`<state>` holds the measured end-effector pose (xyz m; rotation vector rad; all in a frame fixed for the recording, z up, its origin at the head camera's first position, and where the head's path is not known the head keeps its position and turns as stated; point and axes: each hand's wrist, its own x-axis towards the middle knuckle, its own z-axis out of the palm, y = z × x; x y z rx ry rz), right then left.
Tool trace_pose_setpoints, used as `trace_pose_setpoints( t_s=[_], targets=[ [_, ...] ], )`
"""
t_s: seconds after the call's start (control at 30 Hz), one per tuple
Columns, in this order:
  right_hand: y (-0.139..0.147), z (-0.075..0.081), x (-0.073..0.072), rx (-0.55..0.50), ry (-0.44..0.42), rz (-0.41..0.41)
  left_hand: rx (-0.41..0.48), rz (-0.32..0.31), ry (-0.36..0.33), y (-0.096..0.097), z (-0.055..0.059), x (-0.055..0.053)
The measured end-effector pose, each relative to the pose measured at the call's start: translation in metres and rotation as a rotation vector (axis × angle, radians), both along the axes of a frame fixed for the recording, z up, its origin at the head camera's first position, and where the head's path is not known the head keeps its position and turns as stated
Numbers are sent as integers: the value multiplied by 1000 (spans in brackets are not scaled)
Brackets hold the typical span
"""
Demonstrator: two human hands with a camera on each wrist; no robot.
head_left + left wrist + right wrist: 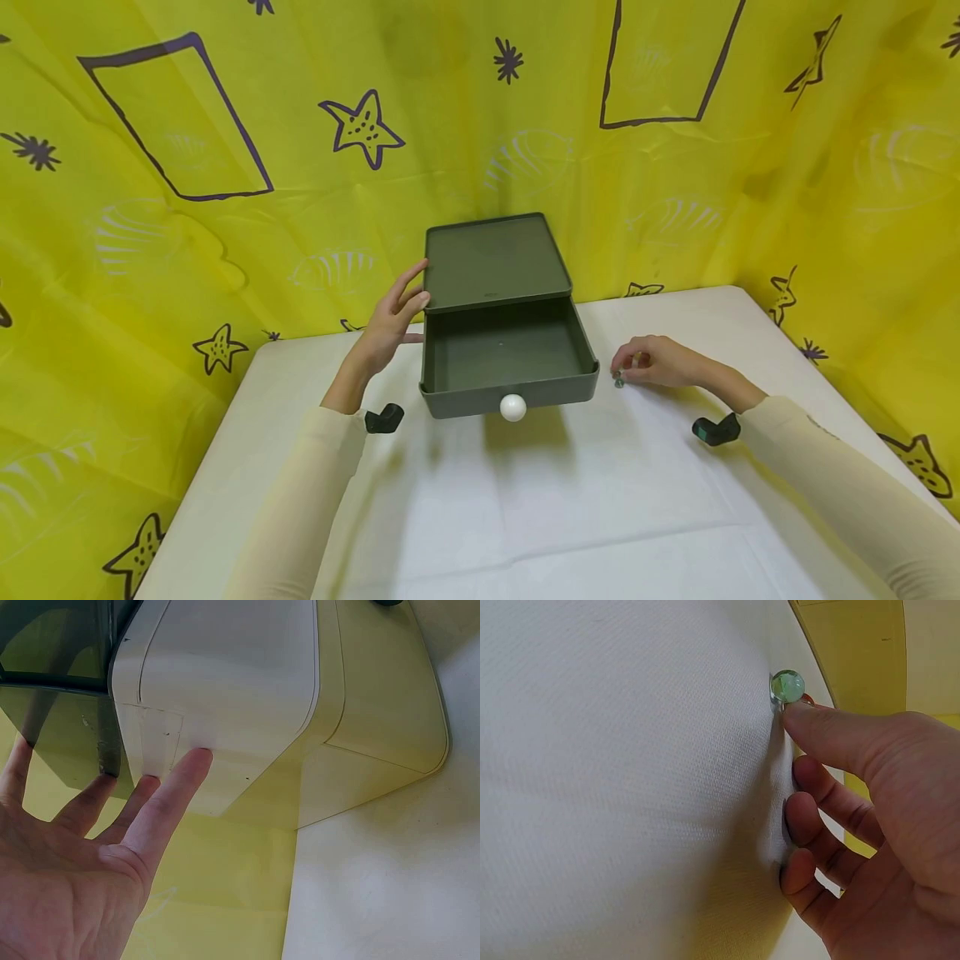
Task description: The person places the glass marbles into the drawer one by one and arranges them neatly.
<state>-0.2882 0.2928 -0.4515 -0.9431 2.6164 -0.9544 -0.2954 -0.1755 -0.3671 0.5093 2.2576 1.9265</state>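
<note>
A dark green box (495,258) stands near the back of the table with its drawer (510,350) pulled out toward me. A white round knob (513,407) sits on the drawer front. My left hand (386,329) rests against the box's left side, fingers spread and fairly straight. In the left wrist view its fingertips (199,759) lie along the dark green and pale sides. To the right of the drawer, my right hand (660,361) is low at the table, its fingers curled. Its thumb and a mostly hidden finger pinch a greenish clear glass marble (787,686) close to the cloth.
White cloth covers the table (600,517). Behind and at both sides hangs a yellow curtain (465,108) with dark starfish drawings. In the left wrist view, a pale body with rounded edges (232,667) appears beside the green part.
</note>
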Motion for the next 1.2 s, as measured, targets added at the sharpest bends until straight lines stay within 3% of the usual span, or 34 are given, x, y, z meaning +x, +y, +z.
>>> trace_pose_setpoints(
  t_s=[0.33,0.6,0.9,1.2],
  targets=[
    [0,1,-2,13,-10,8,12,-10,5,-1,-1,-2],
    [1,11,-4,51,-9,12,25,-12,-4,0,-2,-1],
    [5,40,-4,-6,80,8,31,-19,0,1,-2,0],
    [8,84,-1,-23,103,-58,27,-19,2,0,-2,0]
  ],
)
